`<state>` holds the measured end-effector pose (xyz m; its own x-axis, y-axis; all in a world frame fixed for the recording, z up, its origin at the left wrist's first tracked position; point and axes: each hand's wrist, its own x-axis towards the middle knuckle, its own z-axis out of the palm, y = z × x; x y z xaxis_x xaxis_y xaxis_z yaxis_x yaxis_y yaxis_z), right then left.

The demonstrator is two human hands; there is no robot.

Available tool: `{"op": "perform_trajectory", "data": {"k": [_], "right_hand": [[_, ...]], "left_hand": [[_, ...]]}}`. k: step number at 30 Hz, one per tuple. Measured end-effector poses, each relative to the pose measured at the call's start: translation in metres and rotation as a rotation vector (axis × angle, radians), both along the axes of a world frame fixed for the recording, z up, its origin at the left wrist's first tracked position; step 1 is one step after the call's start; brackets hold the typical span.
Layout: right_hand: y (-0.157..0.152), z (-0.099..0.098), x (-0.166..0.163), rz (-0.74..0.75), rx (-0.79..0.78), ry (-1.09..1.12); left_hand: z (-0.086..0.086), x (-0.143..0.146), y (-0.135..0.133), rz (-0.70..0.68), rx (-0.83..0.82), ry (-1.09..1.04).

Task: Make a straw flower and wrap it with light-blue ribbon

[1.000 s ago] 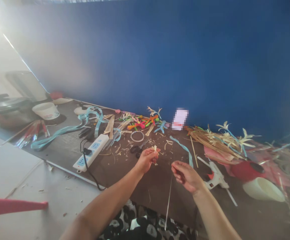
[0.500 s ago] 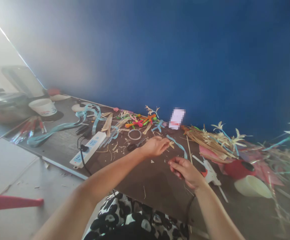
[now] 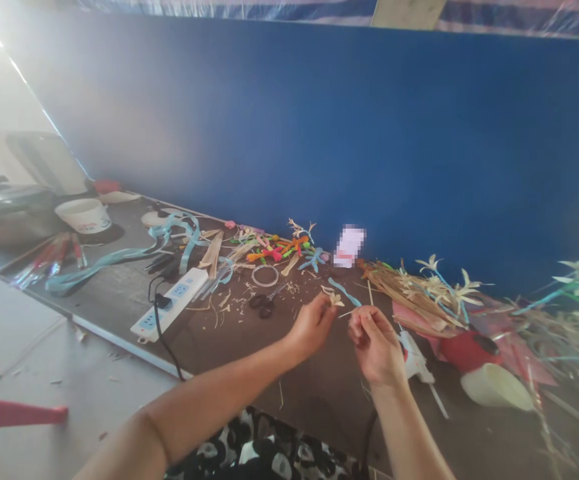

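Observation:
My left hand (image 3: 314, 325) is closed, pinching a small cream husk flower (image 3: 336, 300) between thumb and fingers above the dark table. Just to its right, my right hand (image 3: 375, 340) is closed around a thin pale stick (image 3: 345, 315), whose tip points left toward the flower. A small gap separates the two. Behind my hands lies a light-blue ribbon strip (image 3: 345, 292). Beside my right wrist rests a white glue gun (image 3: 416, 360), partly hidden by my forearm. Black scissors (image 3: 264, 305) lie to the left of my left hand.
A white power strip (image 3: 170, 305) with a black cord lies left. Colourful pipe cleaners (image 3: 279, 250) and dried husks (image 3: 404, 293) line the back by the blue partition (image 3: 289, 133). At right sit a pale cup (image 3: 496, 387), a red tape roll (image 3: 469, 351) and finished-looking flowers (image 3: 464, 290).
My left hand has turned and now shows the flower at its fingertips. My right hand has lifted slightly, and the thin stick shows in it. The view has tilted up a little.

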<state>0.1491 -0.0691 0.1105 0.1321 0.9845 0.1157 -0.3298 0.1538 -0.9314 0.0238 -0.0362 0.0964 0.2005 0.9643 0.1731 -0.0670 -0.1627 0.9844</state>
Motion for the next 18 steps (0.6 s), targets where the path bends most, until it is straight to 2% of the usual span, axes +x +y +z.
{"op": "perform_trajectory", "data": {"k": [4,7,14,18], "right_hand": [[0.007,0.002,-0.007,-0.122,0.069,-0.046],[0.007,0.005,-0.011,-0.172,0.073,-0.135],[0.007,0.013,-0.015,-0.153,0.071,-0.106],[0.012,0.011,-0.014,-0.163,0.053,-0.058]], "left_hand": [[-0.005,0.022,-0.024,0.003,-0.219,-0.224],[-0.004,0.032,-0.030,-0.011,-0.329,-0.377],[-0.003,0.037,-0.025,-0.027,-0.381,-0.479],[-0.006,0.036,-0.022,-0.016,-0.469,-0.522]]}}
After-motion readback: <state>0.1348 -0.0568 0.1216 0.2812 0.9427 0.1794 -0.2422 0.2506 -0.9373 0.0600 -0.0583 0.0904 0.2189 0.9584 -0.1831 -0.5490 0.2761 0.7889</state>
